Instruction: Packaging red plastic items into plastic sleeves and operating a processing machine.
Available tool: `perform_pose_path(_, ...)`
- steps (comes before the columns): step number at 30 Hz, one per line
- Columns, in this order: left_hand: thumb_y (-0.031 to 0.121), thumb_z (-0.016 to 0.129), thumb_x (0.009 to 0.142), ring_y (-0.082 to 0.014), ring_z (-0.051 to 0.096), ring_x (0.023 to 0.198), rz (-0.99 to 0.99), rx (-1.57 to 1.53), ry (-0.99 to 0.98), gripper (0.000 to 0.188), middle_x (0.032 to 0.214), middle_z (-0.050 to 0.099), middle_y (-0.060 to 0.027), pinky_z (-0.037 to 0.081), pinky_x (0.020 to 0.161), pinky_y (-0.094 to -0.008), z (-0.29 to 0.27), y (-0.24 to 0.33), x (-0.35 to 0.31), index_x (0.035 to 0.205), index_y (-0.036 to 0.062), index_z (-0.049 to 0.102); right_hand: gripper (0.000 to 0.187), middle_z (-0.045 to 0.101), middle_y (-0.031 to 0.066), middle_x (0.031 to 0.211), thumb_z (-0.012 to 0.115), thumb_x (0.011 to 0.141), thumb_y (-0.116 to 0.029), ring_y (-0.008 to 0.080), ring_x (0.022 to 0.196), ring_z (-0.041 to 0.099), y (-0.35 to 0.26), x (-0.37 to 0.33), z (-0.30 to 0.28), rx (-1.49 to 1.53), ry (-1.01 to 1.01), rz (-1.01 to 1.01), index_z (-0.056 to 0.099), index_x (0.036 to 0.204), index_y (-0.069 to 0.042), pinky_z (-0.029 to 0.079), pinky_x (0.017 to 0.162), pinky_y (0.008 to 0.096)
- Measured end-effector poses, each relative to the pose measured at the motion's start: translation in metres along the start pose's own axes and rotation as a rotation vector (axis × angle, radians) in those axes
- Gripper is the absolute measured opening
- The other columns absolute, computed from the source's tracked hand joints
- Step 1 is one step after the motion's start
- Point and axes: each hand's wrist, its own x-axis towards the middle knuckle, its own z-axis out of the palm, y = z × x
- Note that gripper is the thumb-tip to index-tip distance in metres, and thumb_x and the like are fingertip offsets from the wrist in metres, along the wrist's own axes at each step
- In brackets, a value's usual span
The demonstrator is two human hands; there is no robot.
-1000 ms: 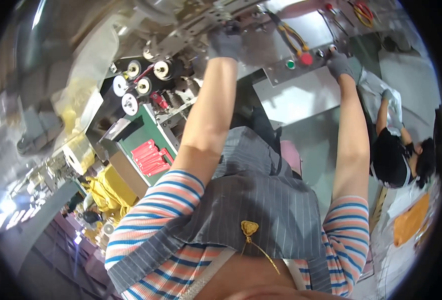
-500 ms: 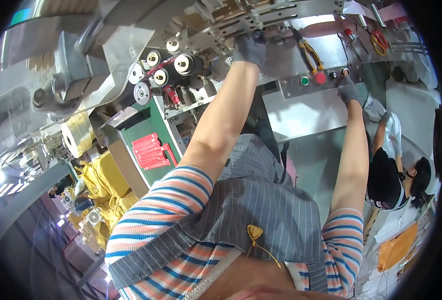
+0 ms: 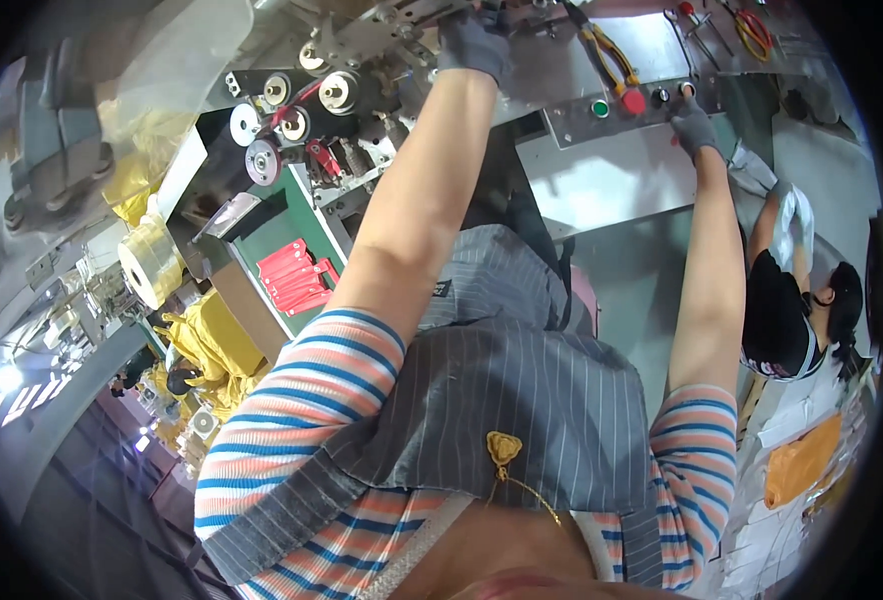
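Note:
My left hand (image 3: pixel 476 48), in a grey glove, reaches up to the metal rail and fittings of a machine. Its fingers run into the dark parts at the top edge, so their grip is hidden. My right hand (image 3: pixel 696 128), also gloved in grey, is at a control panel (image 3: pixel 574 126). One outstretched finger, its tip bare, touches or covers a button at the panel's right side. Beside that finger are a black selector knob (image 3: pixel 662 96), a red button (image 3: pixel 633 102) and a green button (image 3: pixel 600 108). Nothing is visible in the right hand.
Yellow-handled pliers (image 3: pixel 617 60), a red-handled tool (image 3: pixel 700 25) and red-yellow pliers (image 3: pixel 752 35) lie beyond the panel. White rollers (image 3: pixel 338 92) carry a red strip on the left. Flat red pieces (image 3: pixel 295 277) rest on a green surface. A co-worker (image 3: pixel 787 315) handles white material at right.
The view has tilted, so the machine, panel and both my hands sit higher in the picture. My right finger stays at the same button; my left hand remains by the rail.

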Motion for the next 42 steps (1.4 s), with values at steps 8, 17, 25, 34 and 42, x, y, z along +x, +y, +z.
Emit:
perform_pose_path(8, 0.031, 0.037, 0.085, -0.0322, 0.041, 0.115, 0.063, 0.518, -0.05, 0.037, 0.126, 0.045, -0.0146, 0.032, 0.093, -0.049, 0.007, -0.019, -0.002, 0.115, 0.0151, 0.051, 0.07, 0.062, 0.0195, 0.075, 0.047, 0.073, -0.012, 0.0266, 0.063, 0.061, -0.028, -0.013, -0.011, -0.048, 0.006, -0.037, 0.024, 0.14, -0.015, 0.045, 0.065, 0.0349)
perform_pose_path(17, 0.025, 0.042, 0.085, -0.0234, 0.057, 0.085, -0.012, -0.602, -0.021, 0.022, 0.094, 0.062, -0.0076, 0.045, 0.072, -0.0345, 0.015, -0.031, 0.014, 0.097, 0.0115, 0.056, 0.067, 0.062, 0.0191, 0.078, 0.049, 0.076, -0.013, 0.024, 0.06, 0.061, -0.044, -0.028, -0.016, 0.037, -0.039, 0.004, 0.024, 0.139, -0.012, 0.046, 0.063, 0.035)
perform_pose_path(25, 0.018, 0.047, 0.084, -0.0246, 0.059, 0.076, -0.411, -1.692, 0.038, 0.012, 0.083, 0.058, -0.0079, 0.048, 0.066, -0.0398, 0.006, -0.036, 0.024, 0.09, 0.009, 0.052, 0.069, 0.062, 0.0207, 0.083, 0.045, 0.074, -0.009, 0.024, 0.061, 0.062, -0.04, -0.022, -0.015, 0.007, -0.037, 0.043, 0.024, 0.14, -0.013, 0.047, 0.065, 0.0342)
perform_pose_path(34, 0.005, 0.043, 0.082, -0.0251, 0.06, 0.073, -0.766, -2.472, 0.011, 0.015, 0.082, 0.062, -0.01, 0.05, 0.064, -0.0427, -0.045, 0.001, 0.004, 0.091, 0.0063, 0.055, 0.063, 0.063, 0.0189, 0.087, 0.05, 0.076, -0.014, 0.0231, 0.064, 0.062, -0.034, -0.022, -0.021, 0.101, -0.032, 0.096, 0.033, 0.136, -0.012, 0.047, 0.073, 0.0328)
perform_pose_path(42, 0.007, 0.046, 0.079, -0.0281, 0.06, 0.077, -0.855, -2.389, 0.145, 0.016, 0.085, 0.059, -0.016, 0.053, 0.063, -0.0415, -0.062, 0.003, -0.004, 0.093, 0.0004, 0.051, 0.037, 0.063, 0.0169, 0.087, 0.047, 0.086, -0.034, 0.0318, 0.085, 0.06, -0.267, -0.082, -0.171, 0.465, 0.972, -0.754, 0.06, 0.082, 0.0, 0.046, 0.076, 0.037)
